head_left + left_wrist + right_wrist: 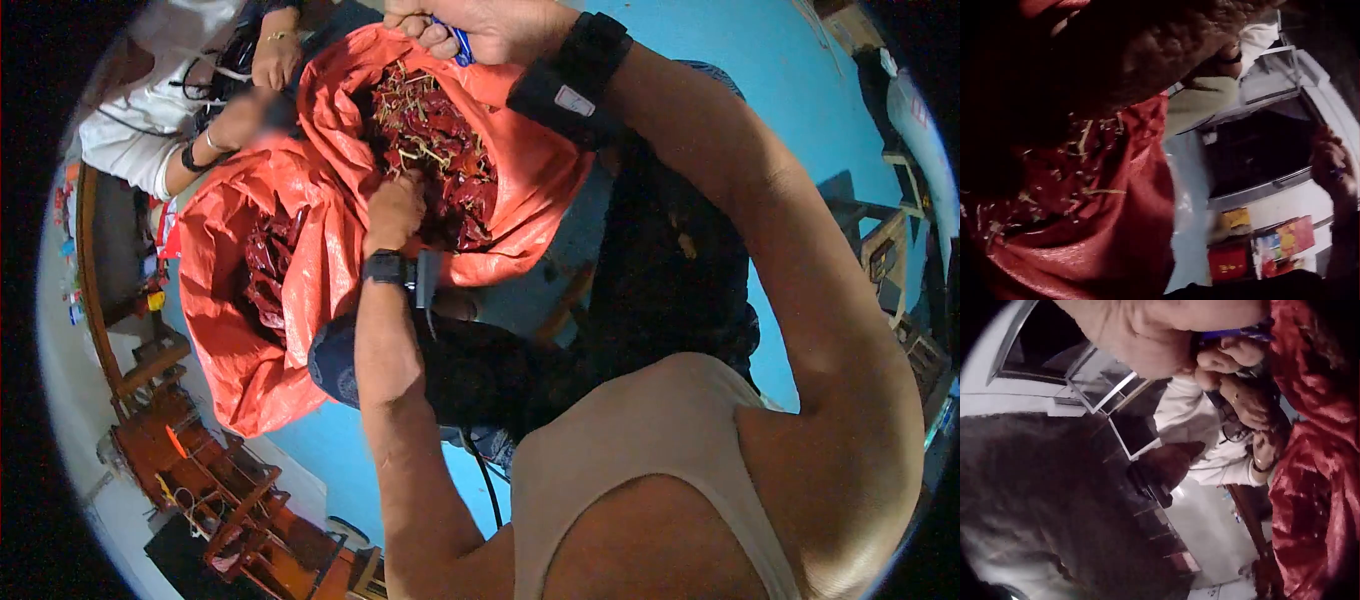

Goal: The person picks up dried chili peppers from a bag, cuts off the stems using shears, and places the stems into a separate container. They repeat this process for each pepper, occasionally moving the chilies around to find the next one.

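My left hand (398,208) reaches into an orange-red woven sack (530,215), its fingers down among dried red chilies (475,195) with pale stems. In the left wrist view that hand (1166,59) is a dark shape above the chilies (1054,187); I cannot tell whether its fingers grip one. Over the far rim of the sack, my right hand (490,28) holds a blue object (461,46) in curled fingers. The right wrist view shows the same blue object (1235,332), mostly hidden by the right hand (1166,337).
A second orange-red sack (215,290) with dried chilies (268,270) stands to the left. Beyond it sits another person in a white sleeve (125,140), hands close to the sacks. Wooden furniture (250,500) stands lower left on the blue floor (350,460).
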{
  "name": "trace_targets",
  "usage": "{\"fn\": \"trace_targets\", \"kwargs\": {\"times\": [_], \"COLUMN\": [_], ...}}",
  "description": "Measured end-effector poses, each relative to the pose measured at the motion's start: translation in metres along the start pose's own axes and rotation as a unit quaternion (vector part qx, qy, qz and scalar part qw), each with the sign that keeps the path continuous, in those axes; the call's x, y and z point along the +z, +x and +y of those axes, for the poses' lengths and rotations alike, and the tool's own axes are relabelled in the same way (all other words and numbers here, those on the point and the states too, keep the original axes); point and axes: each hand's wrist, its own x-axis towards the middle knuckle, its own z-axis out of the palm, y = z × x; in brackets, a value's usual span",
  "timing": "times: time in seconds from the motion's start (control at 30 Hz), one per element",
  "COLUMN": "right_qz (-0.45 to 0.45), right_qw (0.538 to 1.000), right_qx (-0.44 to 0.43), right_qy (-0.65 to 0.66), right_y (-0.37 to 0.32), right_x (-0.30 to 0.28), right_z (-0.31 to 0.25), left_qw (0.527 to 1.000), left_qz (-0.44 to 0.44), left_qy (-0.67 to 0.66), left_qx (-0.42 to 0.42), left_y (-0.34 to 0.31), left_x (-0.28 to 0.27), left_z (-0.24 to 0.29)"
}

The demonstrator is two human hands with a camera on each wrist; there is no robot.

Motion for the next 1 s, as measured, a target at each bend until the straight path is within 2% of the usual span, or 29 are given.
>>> {"fn": "trace_targets", "kwargs": {"times": [0.07, 0.1, 0.17, 0.27, 0.33, 0.4, 0.47, 0.5, 0.6, 0.63, 0.67, 0.73, 0.77, 0.8, 0.87, 0.93, 0.97, 1.0], "right_qz": [-0.028, -0.006, 0.0, 0.012, 0.018, -0.039, -0.023, -0.009, -0.027, -0.011, -0.013, -0.009, -0.011, -0.015, -0.019, -0.047, -0.073, -0.075], "right_qw": [0.998, 0.999, 0.998, 0.995, 0.992, 0.98, 0.976, 0.97, 0.946, 0.935, 0.935, 0.915, 0.915, 0.903, 0.889, 0.845, 0.831, 0.83], "right_qx": [-0.041, -0.033, -0.05, -0.085, -0.102, -0.148, -0.152, -0.154, -0.183, -0.194, -0.193, -0.208, -0.211, -0.201, -0.193, -0.228, -0.26, -0.261], "right_qy": [-0.041, -0.031, -0.029, -0.05, -0.071, -0.125, -0.158, -0.19, -0.268, -0.297, -0.297, -0.345, -0.345, -0.38, -0.415, -0.481, -0.486, -0.487], "right_y": [-0.007, -0.009, -0.012, -0.013, -0.013, -0.014, -0.02, -0.022, 0.007, 0.008, 0.009, 0.004, 0.002, 0.0, -0.001, 0.002, 0.008, 0.007], "right_x": [-0.008, -0.01, -0.013, -0.013, -0.015, -0.018, -0.013, -0.009, -0.008, -0.008, -0.01, -0.009, -0.006, -0.004, -0.003, -0.004, -0.008, -0.006], "right_z": [-0.007, -0.011, -0.012, -0.013, -0.01, -0.008, -0.006, -0.005, 0.014, 0.018, 0.021, 0.019, 0.018, 0.017, 0.016, 0.019, 0.024, 0.026], "left_qw": [0.99, 0.99, 0.988, 0.99, 0.991, 0.99, 0.983, 0.966, 0.951, 0.939, 0.939, 0.902, 0.865, 0.818, 0.729, 0.711, 0.663, 0.663], "left_qz": [0.073, 0.074, 0.069, 0.066, 0.059, 0.054, 0.094, 0.152, 0.16, 0.224, 0.224, 0.272, 0.313, 0.372, 0.356, 0.295, 0.279, 0.281], "left_qy": [-0.103, -0.101, -0.137, -0.121, -0.123, -0.129, -0.155, -0.209, -0.262, -0.261, -0.261, -0.333, -0.391, -0.439, -0.583, -0.638, -0.694, -0.694], "left_qx": [0.059, 0.064, 0.009, 0.011, 0.0, -0.012, -0.001, 0.011, -0.027, -0.003, -0.006, -0.041, -0.04, 0.02, 0.05, -0.01, 0.023, 0.023], "left_y": [0.001, 0.001, 0.0, -0.005, -0.004, -0.001, 0.002, -0.001, -0.001, 0.001, 0.001, 0.0, 0.002, 0.003, -0.003, -0.03, -0.034, -0.039], "left_x": [0.02, 0.02, 0.019, 0.004, 0.016, 0.035, 0.052, 0.056, 0.049, 0.046, 0.042, 0.017, 0.007, -0.007, -0.039, -0.088, -0.095, -0.102], "left_z": [0.009, 0.015, 0.021, 0.025, 0.019, 0.014, 0.011, 0.013, 0.016, 0.019, 0.021, 0.025, 0.025, 0.028, 0.029, 0.043, 0.044, 0.044]}}
